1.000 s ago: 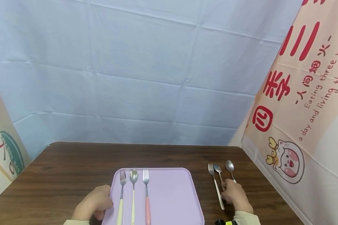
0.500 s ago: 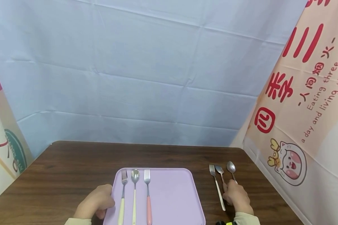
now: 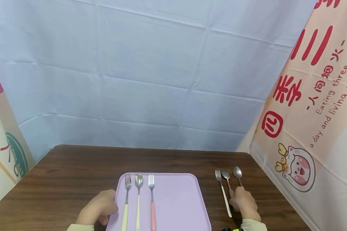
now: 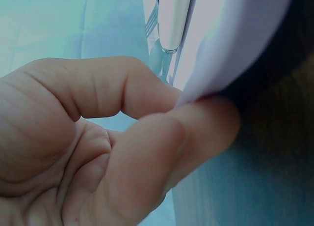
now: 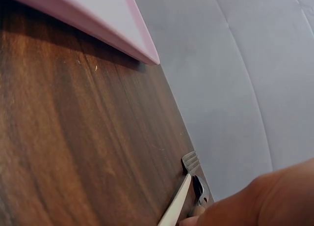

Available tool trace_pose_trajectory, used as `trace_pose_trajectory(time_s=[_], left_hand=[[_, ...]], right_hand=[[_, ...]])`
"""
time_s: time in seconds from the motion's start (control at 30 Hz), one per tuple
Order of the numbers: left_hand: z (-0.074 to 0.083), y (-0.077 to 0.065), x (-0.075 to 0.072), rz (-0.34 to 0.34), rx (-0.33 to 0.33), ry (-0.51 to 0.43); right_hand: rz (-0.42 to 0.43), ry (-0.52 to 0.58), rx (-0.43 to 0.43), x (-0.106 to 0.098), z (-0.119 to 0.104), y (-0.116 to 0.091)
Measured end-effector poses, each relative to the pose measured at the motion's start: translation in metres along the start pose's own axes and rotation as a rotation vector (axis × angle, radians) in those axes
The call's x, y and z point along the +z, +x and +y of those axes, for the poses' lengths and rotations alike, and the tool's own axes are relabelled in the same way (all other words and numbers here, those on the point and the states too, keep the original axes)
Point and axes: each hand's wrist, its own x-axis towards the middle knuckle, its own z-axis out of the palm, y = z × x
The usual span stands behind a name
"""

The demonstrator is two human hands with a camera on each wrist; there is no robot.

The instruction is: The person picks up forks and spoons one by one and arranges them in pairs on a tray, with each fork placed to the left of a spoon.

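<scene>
From the head view, you can see that almost nothing has changed over the last second: the picture drifts slightly, but the cutlery lies as it did. Your left hand (image 3: 99,207) stays at the left rim of the lilac tray (image 3: 179,202), on which the yellow-handled fork (image 3: 125,211), the cream-handled spoon (image 3: 138,205) and the pink-handled fork (image 3: 153,215) lie side by side. Your right hand (image 3: 244,200) stays over the brown-handled spoon (image 3: 229,183) on the table (image 3: 75,170), between the white-handled fork (image 3: 225,199) and the far-right spoon (image 3: 237,172) — so I judge this a pause at the pick-up, with no carrying under way. The left wrist view shows your fingers and thumb pinching the tray's edge, which seems to steady it. In the right wrist view, your fingers reach the brown handle (most of the hand is out of frame); I cannot tell whether they pinch it.
</scene>
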Motion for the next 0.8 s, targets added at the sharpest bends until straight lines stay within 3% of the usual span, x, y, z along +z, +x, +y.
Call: trace_pose_trajectory(time_s=[0.8], left_hand=[[-0.001,0.0023,0.0013,-0.002,0.01,0.006]], right_hand=[[-0.015,0.021,0.007,-0.0025,-0.0029,-0.0027]])
